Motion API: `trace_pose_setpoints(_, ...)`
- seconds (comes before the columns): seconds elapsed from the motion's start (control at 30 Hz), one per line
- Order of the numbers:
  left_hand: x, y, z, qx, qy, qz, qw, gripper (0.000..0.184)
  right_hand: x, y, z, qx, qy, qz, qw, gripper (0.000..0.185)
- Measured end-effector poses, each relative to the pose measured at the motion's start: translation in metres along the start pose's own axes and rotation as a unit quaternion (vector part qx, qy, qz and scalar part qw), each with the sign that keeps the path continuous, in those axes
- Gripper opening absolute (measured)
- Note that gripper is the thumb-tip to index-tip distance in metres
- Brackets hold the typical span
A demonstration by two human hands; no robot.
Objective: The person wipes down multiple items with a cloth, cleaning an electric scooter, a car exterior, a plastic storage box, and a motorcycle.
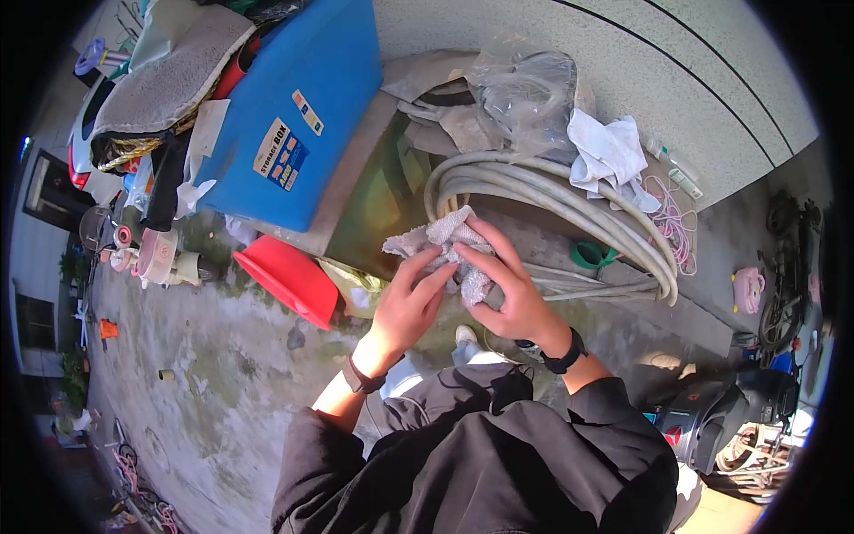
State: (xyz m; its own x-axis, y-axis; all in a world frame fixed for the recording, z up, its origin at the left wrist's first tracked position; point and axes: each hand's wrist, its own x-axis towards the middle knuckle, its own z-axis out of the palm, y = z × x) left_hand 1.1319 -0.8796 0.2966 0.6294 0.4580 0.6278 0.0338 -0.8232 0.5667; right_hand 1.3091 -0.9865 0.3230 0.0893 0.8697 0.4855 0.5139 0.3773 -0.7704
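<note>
A crumpled pale pinkish-grey cloth is bunched between my two hands, in front of my body. My left hand grips its lower left part with bent fingers. On the right side my right hand is closed around the cloth, thumb below and fingers over the top. A corner of the cloth sticks out to the left, and a fold hangs under the right fingers. Just beyond the hands lies a coiled beige hose. The palms and the inner folds of the cloth are hidden.
A blue storage box stands at the upper left, with a red basin below it. Clear plastic bags and a white cloth rest by the hose. A green ring-shaped item lies right of my hands. A scooter stands at the lower right.
</note>
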Motion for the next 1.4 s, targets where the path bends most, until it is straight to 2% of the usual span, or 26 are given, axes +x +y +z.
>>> trace_pose_setpoints(0.17,0.01,-0.04,-0.063,0.087,0.081,0.096,0.988,0.047,0.063,-0.021,0.048,-0.027,0.029,-0.09,0.995,0.066)
trace_pose_setpoints(0.3,0.005,-0.095,-0.114,0.11,0.134,0.138,0.975,0.042,0.104,-0.023,0.116,-0.077,0.051,-0.122,0.988,0.072)
trace_pose_setpoints(0.4,-0.008,-0.15,-0.155,0.099,0.144,0.146,0.974,0.041,0.131,-0.021,0.182,-0.081,0.079,-0.121,0.986,0.074)
trace_pose_setpoints(0.53,-0.03,-0.219,-0.201,0.074,0.13,0.141,0.979,0.04,0.155,-0.008,0.266,-0.176,0.093,-0.103,0.975,0.076)
trace_pose_setpoints(0.6,-0.04,-0.244,-0.219,0.054,0.111,0.163,0.979,0.042,0.157,0.002,0.303,-0.222,0.131,-0.119,0.959,0.079)
trace_pose_setpoints(0.67,-0.045,-0.259,-0.231,0.009,0.111,0.149,0.983,0.04,0.156,0.005,0.337,-0.241,0.149,-0.11,0.953,0.082)
trace_pose_setpoints(0.7,-0.054,-0.271,-0.237,0.029,0.11,0.137,0.984,0.038,0.158,0.005,0.354,-0.236,0.133,-0.078,0.959,0.083)
trace_pose_setpoints(0.8,-0.08,-0.31,-0.25,0.014,0.115,0.041,0.992,0.042,0.179,0.011,0.396,-0.237,0.066,-0.025,0.969,0.085)
trace_pose_setpoints(0.83,-0.091,-0.323,-0.254,-0.027,0.125,-0.029,0.991,0.043,0.192,0.01,0.409,-0.236,0.038,-0.012,0.971,0.085)
trace_pose_setpoints(0.9,-0.095,-0.339,-0.272,-0.035,0.161,-0.047,0.985,0.04,0.217,0.005,0.432,-0.225,0.002,0.007,0.974,0.085)
trace_pose_setpoints(0.97,-0.083,-0.344,-0.292,-0.031,0.188,-0.034,0.981,0.039,0.228,-0.001,0.46,-0.238,0.083,-0.026,0.967,0.085)
trace_pose_setpoints(1.0,-0.074,-0.342,-0.296,-0.031,0.198,-0.029,0.979,0.039,0.23,-0.002,0.463,-0.244,0.121,-0.041,0.961,0.085)
trace_pose_setpoints(1.07,-0.049,-0.321,-0.312,-0.082,0.244,0.017,0.966,0.04,0.241,-0.023,0.454,-0.293,0.126,-0.095,0.943,0.083)
trace_pose_setpoints(1.13,-0.038,-0.307,-0.316,-0.089,0.251,0.005,0.964,0.04,0.248,-0.039,0.442,-0.33,0.156,-0.142,0.92,0.081)
trace_pose_setpoints(1.2,-0.038,-0.306,-0.3,-0.108,0.271,0.023,0.956,0.04,0.239,-0.043,0.433,-0.356,0.141,-0.114,0.917,0.077)
trace_pose_setpoints(1.27,-0.04,-0.307,-0.283,-0.089,0.244,0.059,0.964,0.041,0.22,-0.029,0.432,-0.377,0.158,-0.093,0.908,0.078)
trace_pose_setpoints(1.3,-0.041,-0.307,-0.279,-0.083,0.21,0.081,0.971,0.037,0.208,-0.022,0.433,-0.377,0.164,-0.057,0.91,0.082)
trace_pose_setpoints(1.4,-0.06,-0.315,-0.244,-0.139,0.095,0.033,0.985,0.029,0.174,-0.002,0.437,-0.374,0.179,0.074,0.907,0.088)
